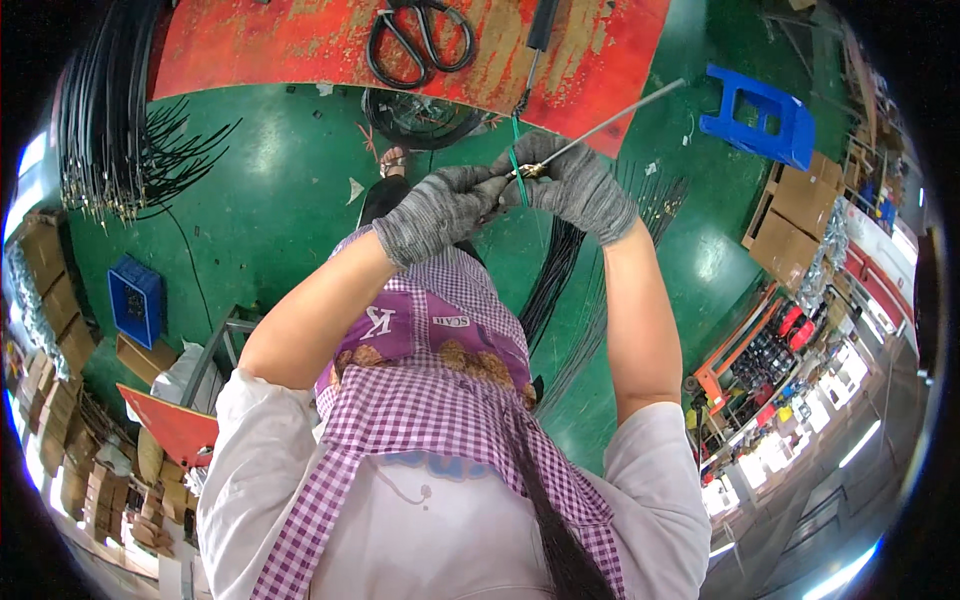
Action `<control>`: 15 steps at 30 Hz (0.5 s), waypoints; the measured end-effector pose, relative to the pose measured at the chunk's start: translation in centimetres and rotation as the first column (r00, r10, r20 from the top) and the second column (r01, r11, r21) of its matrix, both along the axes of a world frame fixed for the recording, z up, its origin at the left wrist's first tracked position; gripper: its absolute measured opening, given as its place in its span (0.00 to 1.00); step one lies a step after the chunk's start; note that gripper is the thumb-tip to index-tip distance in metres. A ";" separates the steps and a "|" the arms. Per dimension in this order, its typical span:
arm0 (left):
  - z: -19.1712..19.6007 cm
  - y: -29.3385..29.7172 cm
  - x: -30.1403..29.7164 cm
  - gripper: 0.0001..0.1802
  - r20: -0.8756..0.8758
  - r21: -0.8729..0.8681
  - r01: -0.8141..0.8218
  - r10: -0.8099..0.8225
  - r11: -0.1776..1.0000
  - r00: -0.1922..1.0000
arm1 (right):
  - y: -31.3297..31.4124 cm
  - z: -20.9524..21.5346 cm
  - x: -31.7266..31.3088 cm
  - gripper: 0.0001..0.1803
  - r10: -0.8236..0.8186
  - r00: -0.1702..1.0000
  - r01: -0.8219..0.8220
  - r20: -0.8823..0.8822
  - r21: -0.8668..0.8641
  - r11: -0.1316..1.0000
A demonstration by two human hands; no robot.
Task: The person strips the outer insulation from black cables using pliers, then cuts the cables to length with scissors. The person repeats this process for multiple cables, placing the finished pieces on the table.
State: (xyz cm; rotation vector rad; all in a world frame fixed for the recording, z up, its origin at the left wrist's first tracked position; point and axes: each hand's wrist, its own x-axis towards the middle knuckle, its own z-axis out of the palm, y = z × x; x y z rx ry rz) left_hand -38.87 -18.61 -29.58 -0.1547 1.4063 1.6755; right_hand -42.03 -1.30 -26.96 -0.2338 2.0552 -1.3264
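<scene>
Head view: both gloved hands meet before the red table (300, 45). The left hand (440, 210) pinches a brass fitting (528, 171) steady while the right hand (580, 185) closes around the cable (620, 115), angling it up-right, clear of the scissors (420, 40).

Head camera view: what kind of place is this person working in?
Probably a small factory or assembly workshop: a worn red workbench with scissors, bundles of black cables hanging over a green floor, and cardboard boxes stacked nearby.
</scene>
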 end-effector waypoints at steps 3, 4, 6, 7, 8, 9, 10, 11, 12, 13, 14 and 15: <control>0.3 0.5 -0.8 0.12 -0.236 -0.123 0.190 -0.214 0.974 0.948 | 0.4 1.4 1.8 0.15 -0.145 0.981 0.157 -0.128 0.088 0.984; 0.7 0.8 -0.8 0.12 -0.175 -0.044 0.177 -0.182 0.983 0.968 | 0.9 1.8 2.5 0.15 -0.130 0.958 0.172 -0.256 0.147 0.974; 1.3 1.3 -0.6 0.11 -0.039 0.106 0.136 -0.132 0.985 0.990 | 1.9 1.8 3.6 0.15 -0.042 0.835 0.218 -0.549 0.260 0.941; 1.5 1.7 -0.3 0.11 -0.086 0.085 0.166 -0.159 0.982 0.984 | 2.2 2.3 4.3 0.15 -0.071 0.836 0.257 -0.545 0.274 0.927; 1.5 2.1 0.0 0.10 -0.131 0.062 0.194 -0.185 0.979 0.974 | 2.5 2.9 5.1 0.14 -0.099 0.835 0.294 -0.541 0.287 0.911; 1.6 2.5 0.3 0.10 -0.177 0.038 0.218 -0.209 0.975 0.962 | 2.8 3.4 5.9 0.14 -0.126 0.834 0.329 -0.538 0.300 0.895; 2.1 2.9 0.3 0.09 -0.114 0.090 0.272 -0.262 0.958 0.958 | 3.3 3.6 6.7 0.14 -0.188 0.918 0.282 -0.348 0.242 0.929; 2.7 3.1 0.6 0.10 -0.131 0.088 0.305 -0.293 0.948 0.947 | 3.7 4.1 7.7 0.14 -0.337 0.923 0.362 -0.186 0.123 0.924; 3.4 3.1 1.0 0.11 -0.148 0.084 0.335 -0.321 0.938 0.935 | 4.0 4.8 8.8 0.14 -0.451 0.893 0.451 -0.003 0.014 0.892; 4.1 3.1 1.5 0.12 -0.162 0.070 0.363 -0.348 0.929 0.923 | 4.3 5.1 9.8 0.14 -0.522 0.831 0.544 0.194 -0.087 0.835; 4.1 3.1 2.4 0.11 -0.125 0.099 0.297 -0.284 0.950 0.951 | 4.6 4.5 10.8 0.15 -0.484 0.857 0.515 0.176 -0.256 0.818; 4.5 3.3 3.2 0.12 -0.117 0.098 0.269 -0.258 0.958 0.959 | 4.4 4.4 11.7 0.15 -0.495 0.852 0.523 0.172 -0.347 0.779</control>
